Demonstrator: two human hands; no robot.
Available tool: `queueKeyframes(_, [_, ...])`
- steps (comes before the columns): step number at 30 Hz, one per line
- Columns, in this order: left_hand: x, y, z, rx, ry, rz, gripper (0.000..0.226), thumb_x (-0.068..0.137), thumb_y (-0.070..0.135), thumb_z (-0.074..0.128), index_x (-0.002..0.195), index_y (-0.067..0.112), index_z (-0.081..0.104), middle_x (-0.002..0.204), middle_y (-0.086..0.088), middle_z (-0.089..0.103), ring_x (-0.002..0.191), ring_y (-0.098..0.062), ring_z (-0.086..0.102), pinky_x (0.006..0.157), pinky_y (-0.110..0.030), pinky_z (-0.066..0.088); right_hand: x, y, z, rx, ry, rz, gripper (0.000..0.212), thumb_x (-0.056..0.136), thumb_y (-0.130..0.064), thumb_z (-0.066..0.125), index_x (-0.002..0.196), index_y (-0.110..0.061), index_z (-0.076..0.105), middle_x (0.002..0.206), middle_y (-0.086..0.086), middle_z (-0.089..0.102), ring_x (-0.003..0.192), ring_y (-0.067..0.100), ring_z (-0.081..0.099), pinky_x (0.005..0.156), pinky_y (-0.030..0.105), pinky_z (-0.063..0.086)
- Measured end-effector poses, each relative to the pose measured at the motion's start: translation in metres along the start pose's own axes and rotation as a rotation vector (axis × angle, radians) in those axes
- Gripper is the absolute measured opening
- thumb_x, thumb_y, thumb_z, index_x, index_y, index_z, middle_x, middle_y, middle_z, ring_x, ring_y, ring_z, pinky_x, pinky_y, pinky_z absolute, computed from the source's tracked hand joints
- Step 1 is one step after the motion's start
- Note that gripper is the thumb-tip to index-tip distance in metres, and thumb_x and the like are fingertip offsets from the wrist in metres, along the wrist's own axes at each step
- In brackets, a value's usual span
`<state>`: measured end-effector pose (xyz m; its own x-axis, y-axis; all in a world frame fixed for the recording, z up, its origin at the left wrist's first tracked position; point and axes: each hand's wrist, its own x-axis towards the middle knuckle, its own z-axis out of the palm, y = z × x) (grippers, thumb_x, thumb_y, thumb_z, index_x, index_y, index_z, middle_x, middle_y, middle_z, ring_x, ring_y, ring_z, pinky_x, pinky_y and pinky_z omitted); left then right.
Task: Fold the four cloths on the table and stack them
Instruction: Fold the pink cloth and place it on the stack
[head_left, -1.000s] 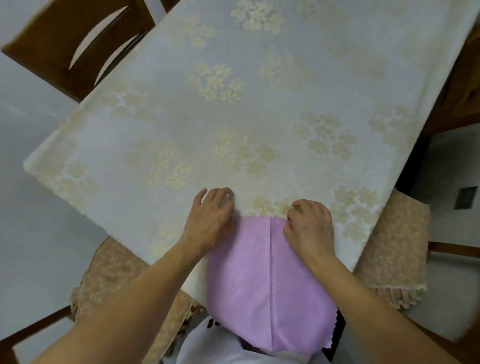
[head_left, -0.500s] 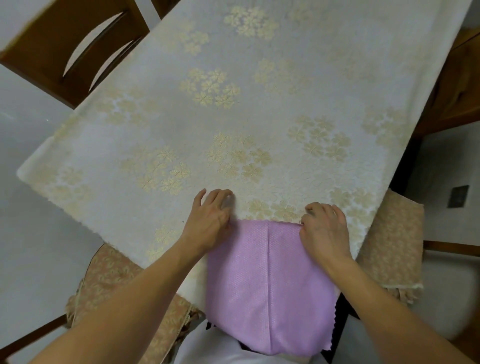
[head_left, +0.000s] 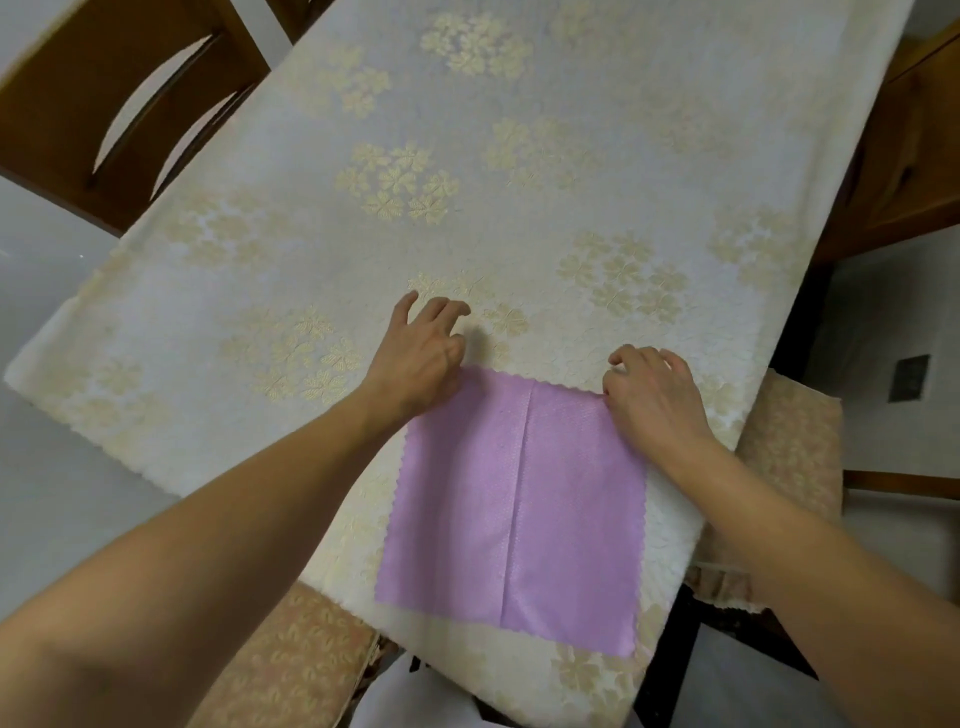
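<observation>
One purple cloth (head_left: 519, 509) with zigzag edges lies spread flat near the front edge of the table (head_left: 467, 156). A crease runs down its middle. My left hand (head_left: 421, 353) is at the cloth's far left corner and pinches it between thumb and forefinger, with the other fingers raised over the tablecloth. At the far right corner, my right hand (head_left: 654, 395) pinches the cloth with curled fingers. No other cloths are in view.
A cream tablecloth with gold flower clusters covers the table. A wooden chair (head_left: 104, 104) stands at the far left. Cushioned chair seats sit at the front left (head_left: 291, 665) and right (head_left: 789, 457). Wooden furniture (head_left: 909, 156) stands at the far right.
The purple cloth hung over the table's front edge; both hands have drawn it away from me, and it now lies fully on the table. My right hand shifted right to the corner.
</observation>
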<state>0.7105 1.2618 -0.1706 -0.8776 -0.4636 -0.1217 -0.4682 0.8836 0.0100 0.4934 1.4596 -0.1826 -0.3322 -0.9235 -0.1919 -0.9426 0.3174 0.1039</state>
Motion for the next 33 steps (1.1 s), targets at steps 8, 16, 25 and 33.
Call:
queueKeyframes(8, [0.030, 0.002, -0.001, -0.002, 0.031, 0.033, 0.016, 0.080, 0.022, 0.065, 0.084, 0.009, 0.073, 0.141, -0.011, 0.052, 0.132, -0.030, 0.044, 0.114, -0.061, 0.020, 0.004, 0.009, 0.006, -0.036, 0.004, 0.046, 0.008, 0.079, -0.010, 0.076, 0.086, -0.009, 0.073, 0.121, 0.009, 0.064, 0.111, 0.028, 0.058, 0.108, 0.049, 0.035])
queueKeyframes(16, [-0.032, 0.014, 0.009, -0.085, 0.127, -0.309, 0.021, 0.070, 0.020, 0.070, 0.089, 0.011, 0.073, 0.132, -0.006, 0.059, 0.121, -0.029, 0.053, 0.109, -0.054, 0.033, 0.000, -0.005, 0.001, 0.002, 0.187, -0.160, 0.023, 0.070, -0.008, 0.083, 0.089, -0.011, 0.070, 0.120, 0.015, 0.066, 0.113, 0.033, 0.061, 0.105, 0.052, 0.042])
queueKeyframes(25, [-0.146, 0.040, 0.021, -0.149, 0.130, -0.648, 0.020, 0.061, 0.025, 0.073, 0.077, 0.013, 0.069, 0.127, -0.006, 0.061, 0.112, -0.030, 0.057, 0.101, -0.049, 0.039, 0.041, -0.076, -0.019, 0.033, 0.302, -0.700, 0.018, 0.072, -0.009, 0.081, 0.084, -0.014, 0.068, 0.115, 0.012, 0.067, 0.106, 0.030, 0.063, 0.103, 0.050, 0.043])
queueKeyframes(33, [-0.178, 0.067, 0.038, -0.177, 0.028, -0.865, 0.042, 0.071, 0.028, 0.065, 0.109, 0.010, 0.067, 0.131, -0.004, 0.058, 0.117, -0.026, 0.054, 0.104, -0.048, 0.036, 0.084, -0.138, -0.022, -0.013, 0.315, -1.065, 0.015, 0.087, -0.011, 0.054, 0.092, -0.016, 0.067, 0.116, 0.011, 0.066, 0.106, 0.031, 0.063, 0.094, 0.047, 0.049])
